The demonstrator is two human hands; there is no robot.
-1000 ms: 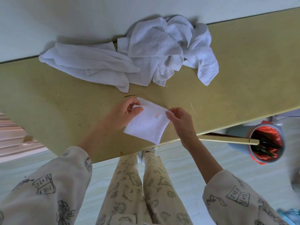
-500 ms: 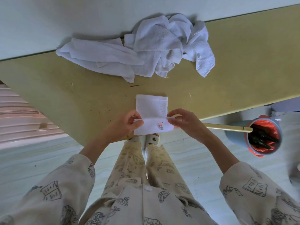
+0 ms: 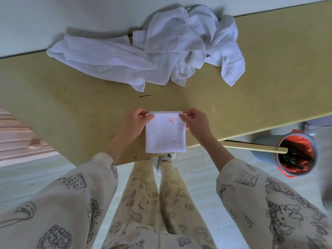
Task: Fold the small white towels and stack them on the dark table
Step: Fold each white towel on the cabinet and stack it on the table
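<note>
Both hands pinch the far corners of the folded towel [image 3: 165, 135], left hand [image 3: 137, 121] and right hand [image 3: 195, 122] equally near, its long axis running from the fingers toward the person over the near desk [image 3: 71, 105] edge.

Both hands, the left hand [image 3: 133, 121] and right hand [image 3: 195, 121], now pinch the folded towel [image 3: 165, 134] by its far corners instead of its near edge, and its red mark now sits at the far end.
</note>
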